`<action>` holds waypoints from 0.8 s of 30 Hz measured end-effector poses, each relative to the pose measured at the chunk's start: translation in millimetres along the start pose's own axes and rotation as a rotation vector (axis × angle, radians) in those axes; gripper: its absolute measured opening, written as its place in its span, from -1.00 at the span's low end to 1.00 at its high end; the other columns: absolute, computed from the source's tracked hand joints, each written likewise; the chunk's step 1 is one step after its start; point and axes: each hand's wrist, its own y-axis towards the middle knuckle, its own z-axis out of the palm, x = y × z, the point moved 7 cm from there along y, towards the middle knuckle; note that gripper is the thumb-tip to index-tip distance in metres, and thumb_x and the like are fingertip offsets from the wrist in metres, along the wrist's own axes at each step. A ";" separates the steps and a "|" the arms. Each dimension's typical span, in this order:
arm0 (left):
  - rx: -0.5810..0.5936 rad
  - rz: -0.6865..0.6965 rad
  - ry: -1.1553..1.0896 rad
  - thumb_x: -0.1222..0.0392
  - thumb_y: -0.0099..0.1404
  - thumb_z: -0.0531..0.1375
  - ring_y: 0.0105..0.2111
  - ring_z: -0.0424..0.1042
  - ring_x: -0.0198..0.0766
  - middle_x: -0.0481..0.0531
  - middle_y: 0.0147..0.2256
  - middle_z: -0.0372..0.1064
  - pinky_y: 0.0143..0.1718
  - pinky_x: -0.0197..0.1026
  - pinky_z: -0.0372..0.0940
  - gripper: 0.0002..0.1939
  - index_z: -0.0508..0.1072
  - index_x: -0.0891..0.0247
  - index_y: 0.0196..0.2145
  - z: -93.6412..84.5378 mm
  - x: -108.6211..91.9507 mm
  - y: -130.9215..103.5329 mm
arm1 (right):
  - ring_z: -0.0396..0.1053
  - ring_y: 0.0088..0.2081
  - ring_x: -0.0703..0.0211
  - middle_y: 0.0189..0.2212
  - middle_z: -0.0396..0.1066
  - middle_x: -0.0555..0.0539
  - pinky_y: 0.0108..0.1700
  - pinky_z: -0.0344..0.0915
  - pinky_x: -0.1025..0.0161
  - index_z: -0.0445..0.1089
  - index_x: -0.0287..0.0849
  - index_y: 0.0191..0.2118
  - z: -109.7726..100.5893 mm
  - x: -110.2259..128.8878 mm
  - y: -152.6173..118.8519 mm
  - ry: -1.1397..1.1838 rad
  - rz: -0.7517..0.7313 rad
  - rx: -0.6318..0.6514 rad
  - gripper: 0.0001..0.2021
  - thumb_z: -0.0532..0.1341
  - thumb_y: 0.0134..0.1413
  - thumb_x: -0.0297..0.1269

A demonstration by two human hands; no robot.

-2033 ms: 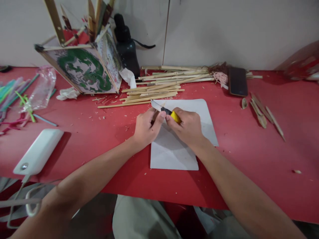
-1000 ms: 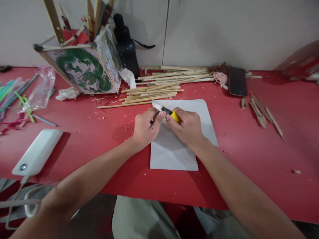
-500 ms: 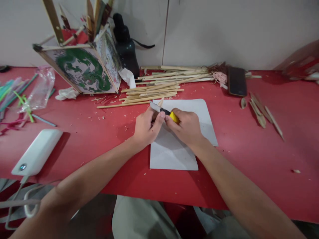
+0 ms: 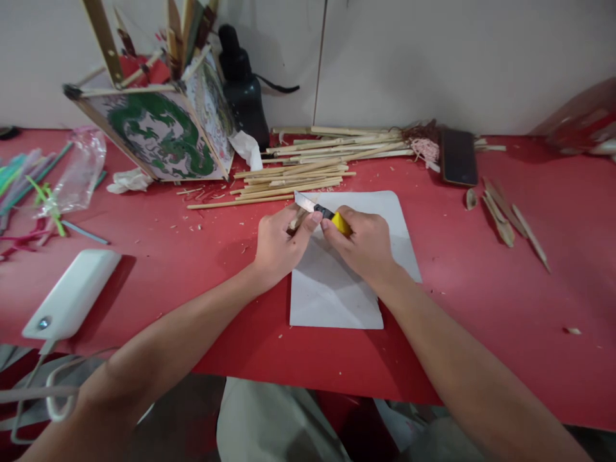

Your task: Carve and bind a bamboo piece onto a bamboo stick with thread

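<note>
My right hand is closed around the yellow handle of a utility knife. Its blade points up and to the left, over the fingers of my left hand. That hand is closed on a small piece of wood, mostly hidden by the fingers and the blade. My left thumb presses by the knife's black neck. Both hands are held over the upper part of a white sheet lying on the red table.
Bamboo sticks lie behind my hands. A dragon-patterned box holding tools stands at the back left, beside a black bottle. A white power bank is at left; a phone and carved wood pieces are at right.
The knife has shifted slightly right and down along with my right hand. My left hand has turned a little, and the wooden tip once showing above the blade is now mostly hidden.
</note>
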 end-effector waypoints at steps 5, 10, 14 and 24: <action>-0.003 -0.016 -0.002 -0.03 0.38 0.29 -0.65 -0.04 -0.48 -0.20 -0.65 -0.04 -0.61 -0.27 -0.10 -0.49 0.15 0.22 -0.55 0.1 0.6 -0.2 | -0.02 -0.54 0.27 -0.64 0.06 0.08 -0.42 -0.11 0.22 0.15 -0.10 -0.45 -1.1 0.4 -0.2 -0.006 -0.006 -0.013 -0.59 0.12 0.24 0.11; -0.008 -0.019 -0.003 -0.03 0.38 0.29 -0.66 -0.04 -0.49 -0.20 -0.66 -0.04 -0.62 -0.27 -0.11 -0.50 0.17 0.23 -0.56 0.5 1.1 0.4 | 0.01 -0.54 0.26 -0.63 0.09 0.06 -0.42 -0.10 0.22 0.19 -0.11 -0.45 -1.7 -0.7 -0.4 -0.018 -0.025 -0.031 -0.58 0.12 0.26 0.13; -0.008 -0.030 0.011 -0.06 0.38 0.29 -0.65 -0.03 -0.48 -0.20 -0.65 -0.04 -0.61 -0.26 -0.10 -0.48 0.15 0.23 -0.56 0.2 1.3 0.7 | 0.04 -0.54 0.25 -0.63 0.16 0.04 -0.42 -0.08 0.22 0.28 -0.12 -0.44 -2.2 -1.3 -0.8 -0.044 -0.038 -0.053 -0.56 0.10 0.27 0.14; -0.005 -0.105 0.003 -0.10 0.38 0.26 -0.61 -0.05 -0.46 -0.18 -0.64 -0.07 -0.58 -0.24 -0.12 -0.41 0.04 0.22 -0.58 0.5 2.2 0.9 | 0.19 -0.53 0.21 -0.60 0.36 -0.03 -0.42 -0.03 0.21 0.44 -0.17 -0.38 -4.8 0.5 -2.2 -0.132 -0.071 -0.119 -0.48 0.07 0.31 0.20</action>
